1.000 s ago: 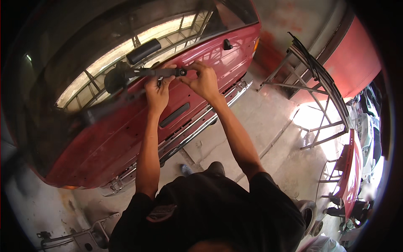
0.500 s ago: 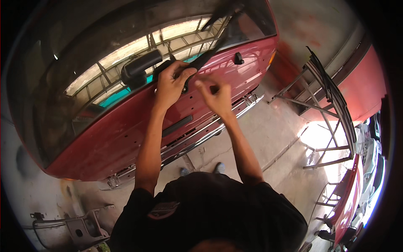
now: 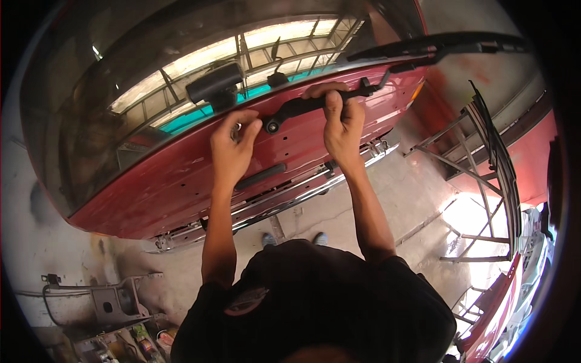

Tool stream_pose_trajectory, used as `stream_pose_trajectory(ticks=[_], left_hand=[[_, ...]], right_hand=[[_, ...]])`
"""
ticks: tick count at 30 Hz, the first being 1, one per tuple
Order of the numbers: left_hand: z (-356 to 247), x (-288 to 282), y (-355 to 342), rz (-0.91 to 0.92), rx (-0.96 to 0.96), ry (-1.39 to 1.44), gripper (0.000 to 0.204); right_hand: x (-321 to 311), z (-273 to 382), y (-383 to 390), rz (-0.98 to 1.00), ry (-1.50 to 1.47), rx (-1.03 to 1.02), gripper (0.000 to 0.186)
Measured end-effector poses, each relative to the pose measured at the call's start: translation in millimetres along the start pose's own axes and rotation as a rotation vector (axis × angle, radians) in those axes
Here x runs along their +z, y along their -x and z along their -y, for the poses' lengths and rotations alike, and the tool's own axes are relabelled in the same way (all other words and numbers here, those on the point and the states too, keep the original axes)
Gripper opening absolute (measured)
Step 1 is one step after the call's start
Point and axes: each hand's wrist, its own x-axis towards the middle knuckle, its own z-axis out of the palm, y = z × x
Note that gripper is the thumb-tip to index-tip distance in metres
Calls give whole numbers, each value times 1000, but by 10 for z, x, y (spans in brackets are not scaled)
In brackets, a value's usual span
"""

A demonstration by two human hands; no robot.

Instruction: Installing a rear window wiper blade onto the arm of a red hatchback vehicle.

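**A:** What do you have at the far left?

**B:** From my feed, a grey metal bracket (image 3: pixel 118 302) lying on the concrete floor (image 3: pixel 60 254), with some small cans near it that are too blurred to make out. Above that runs the red tailgate (image 3: pixel 181 187), with its rear window (image 3: pixel 121 115) mirroring a bright roof frame.

**A:** And the left hand?

**B:** My left hand (image 3: pixel 232 150) is up against the red panel, fingertips pinched close together just beside the round pivot end of the black wiper arm (image 3: pixel 302 106). It looks closed on something tiny at the pivot, but I cannot tell what, or whether anything is really held. A black camera-like housing (image 3: pixel 215 85) sits on the glass just above it.

**A:** Where does the arm itself go?

**B:** It runs along the upper edge of the panel, from the pivot rightward and slightly up. A black recessed handle (image 3: pixel 260 176) lies below it on the panel.

**A:** Right hand?

**B:** My right hand (image 3: pixel 342 124) is wrapped around the middle of the arm, fingers curled over the top, gripping it firmly.

**A:** Further right?

**B:** The wiper blade (image 3: pixel 436 45) stretches away from the arm's far end. Beyond that stands a metal rack (image 3: pixel 478 181) on the floor, and another red body panel (image 3: pixel 532 163) behind it.
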Motion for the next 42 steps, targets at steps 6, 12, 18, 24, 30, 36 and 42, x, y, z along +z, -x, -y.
stream_pose_trajectory(ticks=[6,12,18,24,30,36,42], left_hand=[[101,122,215,2,-79,45,22],[87,213,195,1,-46,79,24],[100,224,244,56,-159,193,28],[54,227,235,63,-240,209,28],[197,235,245,50,-152,169,29],[103,212,261,78,-260,178,30],[81,176,279,66,-321,205,30]], right_hand=[[78,44,171,-134,-130,-7,29],[4,32,234,-188,-118,-47,29],[90,27,243,-249,-137,19,32],[64,66,219,-221,-217,131,34],[9,-73,107,-271,-374,278,37],[31,-531,192,-356,-483,512,39],[64,-530,192,-336,-523,511,40]])
